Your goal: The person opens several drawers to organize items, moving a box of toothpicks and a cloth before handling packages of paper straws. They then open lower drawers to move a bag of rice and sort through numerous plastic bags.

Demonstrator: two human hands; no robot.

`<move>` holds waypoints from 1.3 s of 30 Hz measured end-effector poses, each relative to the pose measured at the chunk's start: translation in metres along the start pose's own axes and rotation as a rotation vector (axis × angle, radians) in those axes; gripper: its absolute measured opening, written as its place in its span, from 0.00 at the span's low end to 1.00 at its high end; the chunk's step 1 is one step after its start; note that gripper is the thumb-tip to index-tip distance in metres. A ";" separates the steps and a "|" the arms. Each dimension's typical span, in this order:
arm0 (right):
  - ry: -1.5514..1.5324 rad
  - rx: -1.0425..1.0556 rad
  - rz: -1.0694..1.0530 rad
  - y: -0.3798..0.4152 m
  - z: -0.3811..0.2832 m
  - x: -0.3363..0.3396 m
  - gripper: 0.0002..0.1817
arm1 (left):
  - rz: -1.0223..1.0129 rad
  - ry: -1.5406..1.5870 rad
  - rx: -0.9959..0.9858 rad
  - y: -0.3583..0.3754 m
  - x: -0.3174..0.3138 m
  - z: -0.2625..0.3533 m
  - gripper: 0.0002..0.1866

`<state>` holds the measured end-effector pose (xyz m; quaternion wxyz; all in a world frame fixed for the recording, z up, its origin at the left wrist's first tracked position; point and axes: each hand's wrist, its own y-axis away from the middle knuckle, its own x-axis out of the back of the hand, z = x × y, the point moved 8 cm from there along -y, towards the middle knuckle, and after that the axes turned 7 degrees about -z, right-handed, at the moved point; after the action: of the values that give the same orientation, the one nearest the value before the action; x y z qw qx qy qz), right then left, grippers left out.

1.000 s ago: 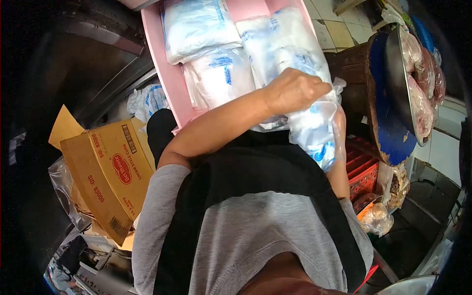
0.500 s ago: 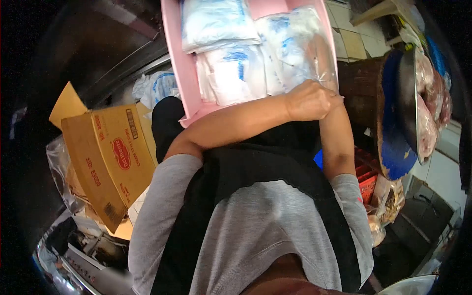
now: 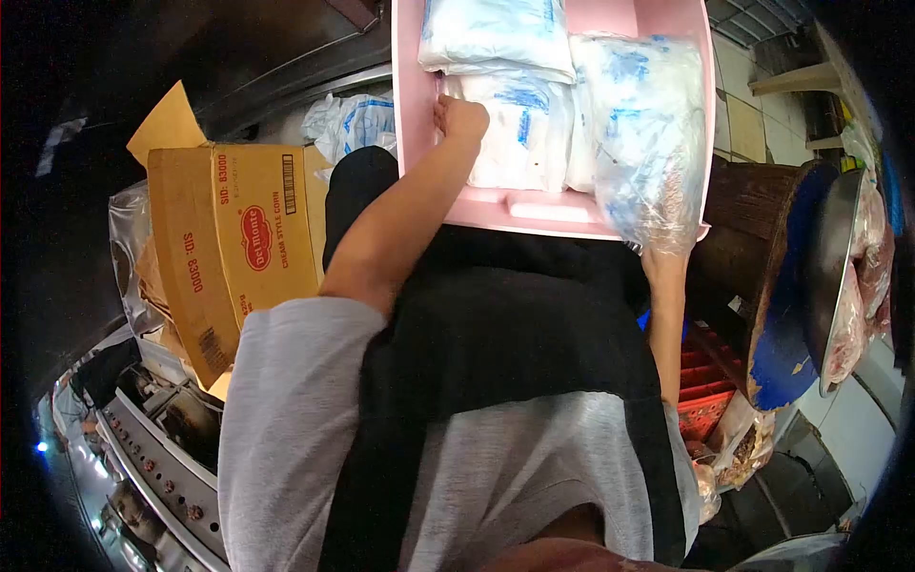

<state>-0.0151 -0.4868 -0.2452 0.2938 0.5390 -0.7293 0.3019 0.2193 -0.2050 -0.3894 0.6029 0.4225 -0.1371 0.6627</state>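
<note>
A pink plastic bin (image 3: pixel 408 57) rests against my lap with white, blue-printed plastic packets inside. My left hand (image 3: pixel 464 121) is curled closed at the left edge of the lower packet (image 3: pixel 522 143), close to the bin's wall. What its fingers hold, if anything, is hidden. Clear plastic, like a loose bag, covers my right hand (image 3: pixel 662 195) up to the wrist. That hand lies over the bin's front right corner against the right packet (image 3: pixel 634 105); its fingers are blurred by the plastic. Another packet (image 3: pixel 496 33) lies at the back left.
An opened cardboard carton (image 3: pixel 267 229) stands at my left, above a metal stove-like unit (image 3: pixel 157 467). To my right are a round blue-topped stool or table (image 3: pixel 786 305), a metal pan (image 3: pixel 831 276) with bagged meat (image 3: pixel 869 253), and a red crate (image 3: pixel 705 381).
My left hand has left my right wrist and moved left to the lower packet. My right hand has moved back from that grip, with plastic over it. The view has shifted.
</note>
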 end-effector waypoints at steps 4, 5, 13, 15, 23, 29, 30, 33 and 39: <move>0.218 0.046 0.030 0.007 -0.015 0.010 0.27 | -0.192 -0.008 0.110 0.004 -0.008 -0.013 0.38; 0.142 0.043 0.070 0.007 -0.012 0.012 0.26 | -0.211 -0.115 0.056 -0.017 -0.023 -0.029 0.34; -0.068 0.029 0.112 0.003 -0.006 0.014 0.22 | -0.519 -0.770 -0.147 -0.059 -0.068 -0.046 0.16; -0.059 0.043 0.123 0.001 -0.008 0.013 0.23 | -0.477 -0.429 -0.138 0.000 -0.010 -0.006 0.16; 0.067 0.043 0.158 -0.006 0.011 0.000 0.28 | -0.474 0.907 0.429 0.039 -0.020 -0.023 0.14; 0.181 0.116 0.070 -0.003 0.009 0.004 0.31 | -0.513 0.782 0.196 0.128 0.101 0.004 0.15; 0.182 0.097 0.028 -0.003 0.002 0.008 0.31 | -0.547 0.788 0.291 0.140 0.121 0.006 0.14; 0.327 -0.071 -0.259 0.004 -0.018 0.026 0.27 | -0.489 0.585 0.084 0.158 0.184 0.023 0.14; -0.331 0.146 -0.561 -0.002 -0.115 0.104 0.20 | -0.342 0.946 -0.437 0.159 0.294 0.066 0.24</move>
<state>-0.0271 -0.4639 -0.0926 0.2038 0.7803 -0.5665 0.1693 0.1251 -0.0871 -0.0840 0.7717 -0.0404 0.0854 0.6289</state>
